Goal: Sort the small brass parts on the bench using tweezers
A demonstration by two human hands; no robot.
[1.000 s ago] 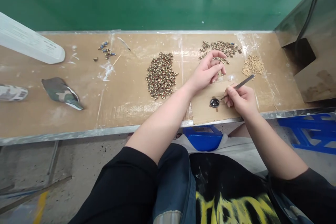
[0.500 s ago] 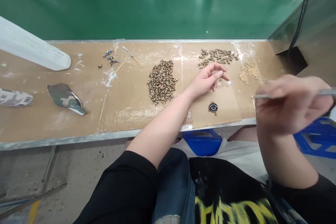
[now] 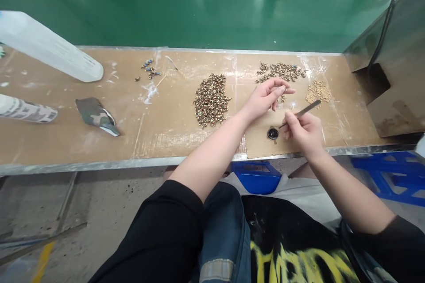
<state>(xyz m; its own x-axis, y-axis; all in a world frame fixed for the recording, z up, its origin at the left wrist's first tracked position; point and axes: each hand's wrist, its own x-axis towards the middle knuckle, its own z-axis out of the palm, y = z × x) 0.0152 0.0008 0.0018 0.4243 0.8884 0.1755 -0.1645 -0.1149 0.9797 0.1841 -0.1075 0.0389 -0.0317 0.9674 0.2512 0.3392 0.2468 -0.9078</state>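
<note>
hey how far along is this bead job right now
Looks done: a large pile of finished pieces lies left. In hand: left hand pinches a small piece, right hand dips the tweezers at the black dish. Left: two unworked heaps and.

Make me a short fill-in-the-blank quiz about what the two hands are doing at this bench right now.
1. The right hand holds thin metal ____.
2. The tool's tip points at a small round ____ dish on the cardboard.
3. The left hand is raised just in front of the ____ of the three piles, the one along the back edge.

Missing words: tweezers; black; middle
</note>
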